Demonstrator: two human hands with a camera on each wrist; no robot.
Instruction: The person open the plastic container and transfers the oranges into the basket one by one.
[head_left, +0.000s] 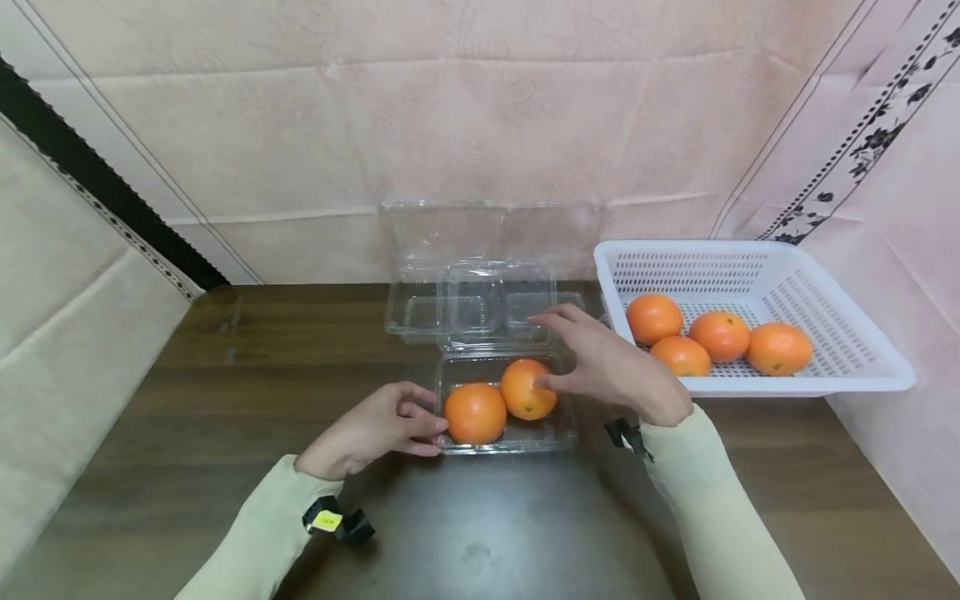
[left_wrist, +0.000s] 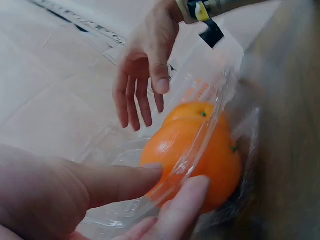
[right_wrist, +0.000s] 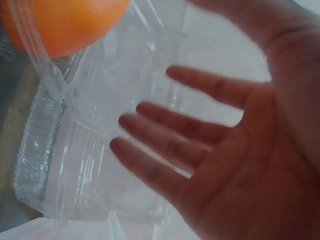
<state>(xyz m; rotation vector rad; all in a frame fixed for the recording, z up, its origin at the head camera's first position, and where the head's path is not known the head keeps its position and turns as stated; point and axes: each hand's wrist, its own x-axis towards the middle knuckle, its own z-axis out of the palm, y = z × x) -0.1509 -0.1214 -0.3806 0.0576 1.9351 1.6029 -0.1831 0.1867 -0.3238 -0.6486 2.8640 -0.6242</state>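
Observation:
Two oranges, a left one (head_left: 475,413) and a right one (head_left: 528,400), sit side by side in the bottom half of a clear plastic clamshell container (head_left: 517,447). Its lid (head_left: 495,300) stands hinged open at the back. At the container's left wall my left hand (head_left: 386,423) pinches the rim between thumb and finger, close against the left orange. My right hand (head_left: 603,362) hovers over the right side with fingers spread. Its thumb overlaps the right orange in the head view, while the right wrist view shows nothing in the palm.
To the right stands a white perforated basket (head_left: 862,354) holding several oranges (head_left: 720,336). Behind the open lid are more clear plastic containers (head_left: 412,304) against the cloth-covered wall (head_left: 360,150). All of it rests on a dark wooden table (head_left: 480,533).

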